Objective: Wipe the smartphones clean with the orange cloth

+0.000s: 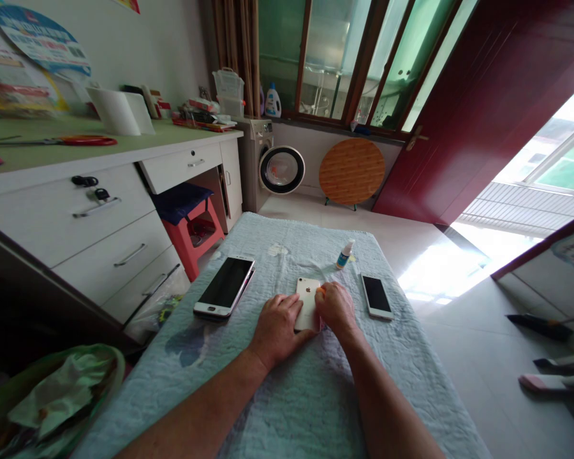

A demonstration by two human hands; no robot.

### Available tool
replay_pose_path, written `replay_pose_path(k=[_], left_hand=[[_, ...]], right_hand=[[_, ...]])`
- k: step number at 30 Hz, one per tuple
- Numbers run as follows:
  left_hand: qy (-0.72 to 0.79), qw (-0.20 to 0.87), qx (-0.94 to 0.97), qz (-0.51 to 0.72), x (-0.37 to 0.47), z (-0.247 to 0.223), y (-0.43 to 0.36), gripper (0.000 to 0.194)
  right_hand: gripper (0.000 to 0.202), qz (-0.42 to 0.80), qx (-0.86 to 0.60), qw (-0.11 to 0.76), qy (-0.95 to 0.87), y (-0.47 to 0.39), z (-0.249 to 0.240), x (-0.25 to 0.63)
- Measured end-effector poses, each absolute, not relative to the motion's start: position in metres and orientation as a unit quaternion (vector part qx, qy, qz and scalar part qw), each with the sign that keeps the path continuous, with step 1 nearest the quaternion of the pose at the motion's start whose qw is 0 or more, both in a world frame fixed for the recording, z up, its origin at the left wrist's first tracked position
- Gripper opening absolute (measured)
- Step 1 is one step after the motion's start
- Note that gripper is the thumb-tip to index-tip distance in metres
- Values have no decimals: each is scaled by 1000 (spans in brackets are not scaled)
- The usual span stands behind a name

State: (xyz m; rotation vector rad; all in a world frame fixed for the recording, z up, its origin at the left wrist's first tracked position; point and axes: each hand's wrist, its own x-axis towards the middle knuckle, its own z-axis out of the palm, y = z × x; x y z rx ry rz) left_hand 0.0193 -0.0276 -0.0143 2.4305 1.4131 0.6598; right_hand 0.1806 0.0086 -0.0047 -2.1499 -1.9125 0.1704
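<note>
A white smartphone with an apple logo lies back side up on the cloth-covered table. My left hand grips its left and lower edges, thumb along the bottom. At the phone's right edge, my right hand is closed on a small orange thing, mostly hidden by the fingers. Something pinkish shows under the phone's lower right corner. To the left lies a larger white phone, screen up, stacked on another flat device. Over on the right are another white phone, screen up, and a small spray bottle standing upright.
Along the left wall runs a desk with scissors and a paper roll. A red stool stands beside the table, and a waste bin at the near left. Beyond are a washing machine and a round folded table.
</note>
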Motion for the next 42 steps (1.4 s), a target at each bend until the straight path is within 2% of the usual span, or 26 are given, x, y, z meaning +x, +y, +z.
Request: replay_pose_path(k=[20,32,42], left_hand=[[492,124,834,216,19,-14,-27,53],[480,128,840,218,15,-20,-22,60],[472,137,843,219,14,-17,-21,58]], right_hand=[[28,93,-714,188,-668,14,-20,184],[27,105,-714,154,-675,16,-13,190],[25,144,-732,121,-655,10,2,191]])
